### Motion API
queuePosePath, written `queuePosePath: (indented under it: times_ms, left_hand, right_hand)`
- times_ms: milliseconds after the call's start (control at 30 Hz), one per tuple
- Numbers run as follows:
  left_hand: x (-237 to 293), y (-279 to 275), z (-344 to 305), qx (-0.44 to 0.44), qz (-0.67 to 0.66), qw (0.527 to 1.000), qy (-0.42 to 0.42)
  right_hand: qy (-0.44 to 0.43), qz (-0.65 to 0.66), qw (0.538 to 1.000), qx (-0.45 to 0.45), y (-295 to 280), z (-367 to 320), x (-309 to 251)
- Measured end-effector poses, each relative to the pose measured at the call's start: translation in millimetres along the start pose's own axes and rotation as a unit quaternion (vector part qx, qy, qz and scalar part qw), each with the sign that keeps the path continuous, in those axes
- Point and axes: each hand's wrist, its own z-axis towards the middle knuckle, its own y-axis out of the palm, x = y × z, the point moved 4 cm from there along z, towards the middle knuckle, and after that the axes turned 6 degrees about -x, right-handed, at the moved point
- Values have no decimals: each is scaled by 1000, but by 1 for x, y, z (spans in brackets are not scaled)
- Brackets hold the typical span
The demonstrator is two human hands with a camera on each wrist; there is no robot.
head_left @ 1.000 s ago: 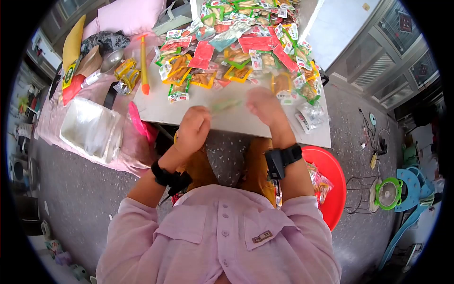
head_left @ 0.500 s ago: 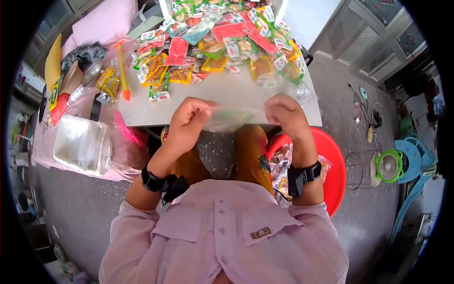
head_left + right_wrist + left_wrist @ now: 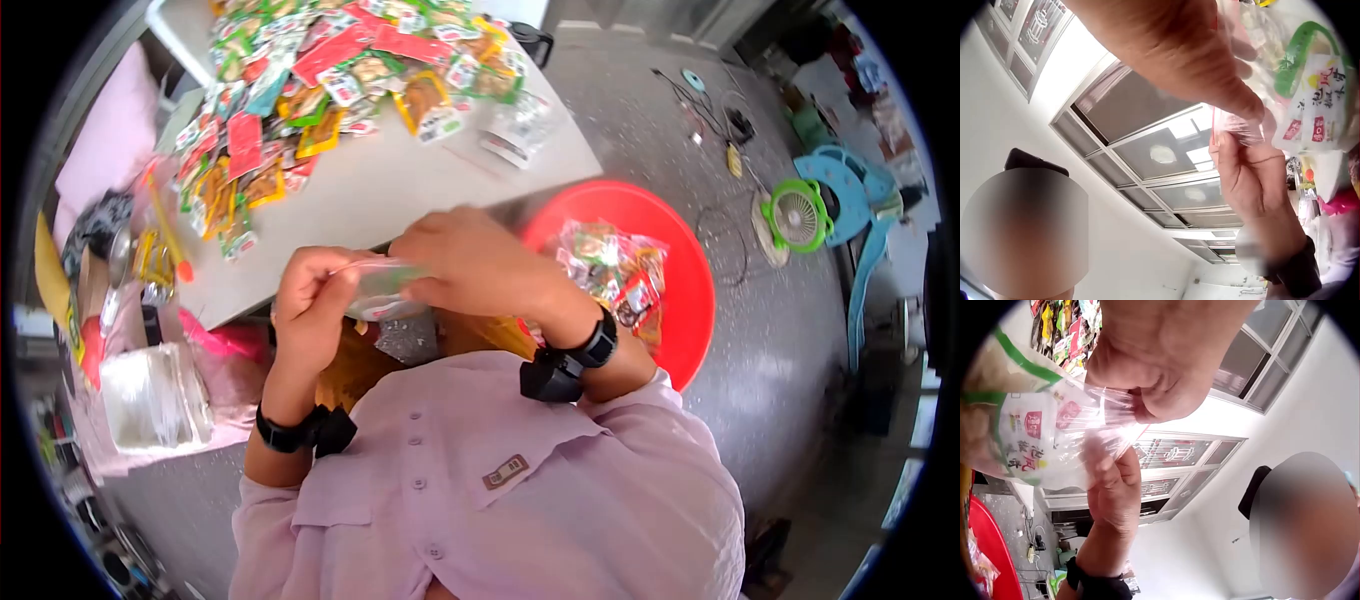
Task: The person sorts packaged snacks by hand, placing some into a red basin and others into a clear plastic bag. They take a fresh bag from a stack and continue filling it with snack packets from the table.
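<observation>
A clear plastic zip bag [image 3: 385,292] with a green-edged, white-labelled snack packet [image 3: 1032,428] inside hangs between my hands, just in front of the table edge. My left hand [image 3: 315,300] pinches the gathered top corner between thumb and fingers. Close beside it, my right hand [image 3: 475,262] grips the same top edge, its thumb laid over the plastic in the right wrist view. A thin red line runs along the bag's mouth [image 3: 1215,122]. In the head view the back of my right hand hides part of the bag.
Snack packets [image 3: 330,80] are heaped on the white table [image 3: 400,185], with clear bags [image 3: 520,130] near its right corner. A red tub [image 3: 690,290] of bagged packets stands on the floor at right. At left are a white foam box [image 3: 155,395] and a yellow stick [image 3: 165,222].
My hands have come from apart to close together at the bag's top. The head view has turned right, bringing more of the red tub into sight.
</observation>
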Motion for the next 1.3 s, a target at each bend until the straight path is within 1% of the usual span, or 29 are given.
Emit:
queuePosePath:
  times_ms: [100,133,200,233,267,300,367,400,433,500,533,633,667,767,800,900,967,1000,1100,1200,1300]
  left_hand:
    - [-1,6,2,-43,5,998,51]
    - [-3,10,2,-60,-3,997,49]
    - [-11,8,0,-46,12,999,5]
    - [-16,5,-1,-39,19,999,-17]
    - [-23,2,2,-58,12,998,4]
    - [-33,-3,0,-59,38,997,-37]
    - [-53,-15,-5,-63,90,987,-119]
    - [-66,-19,-11,-38,80,985,-150]
    - [-78,-23,-16,-46,87,978,-184]
    - [-102,-34,-29,-66,101,960,-253]
    - [-115,-40,-37,-63,109,957,-261]
    - [-158,-65,-64,-55,171,940,-289]
    - [-161,-64,-68,-50,135,945,-295]
    - [-191,-82,-88,-40,176,931,-317]
    - [-190,-80,-88,-36,178,931,-318]
    - [-187,-75,-88,-25,178,932,-316]
    - [-189,-76,-88,-23,175,934,-311]
    - [-190,-77,-88,-23,172,934,-312]
    - [-191,-79,-89,-25,173,932,-317]
    - [-192,-76,-88,-25,174,933,-315]
    - [-190,-75,-88,-18,156,936,-316]
  right_hand:
    - [36,64,997,8,9,-16,5]
    - [34,55,998,25,6,-22,7]
    - [28,40,997,59,-3,-40,13]
    - [57,52,995,69,-8,-51,18]
    - [84,62,991,79,-15,-64,25]
    - [111,71,987,89,-23,-77,32]
    - [188,73,977,65,-31,-110,57]
    - [221,113,965,85,-31,-130,73]
    - [255,153,949,106,-28,-151,89]
    - [330,171,919,133,-23,-188,115]
    - [366,180,901,147,-18,-207,126]
    - [466,170,856,143,10,-268,167]
    - [474,172,850,149,21,-285,179]
    - [528,233,794,192,44,-309,176]
    - [563,208,778,185,61,-331,190]
    - [598,241,741,191,106,-383,211]
    - [608,252,729,188,144,-434,236]
    - [613,258,723,187,149,-436,231]
    - [649,267,683,200,154,-444,212]
    - [667,196,698,169,186,-456,219]
    - [660,183,699,207,211,-458,218]
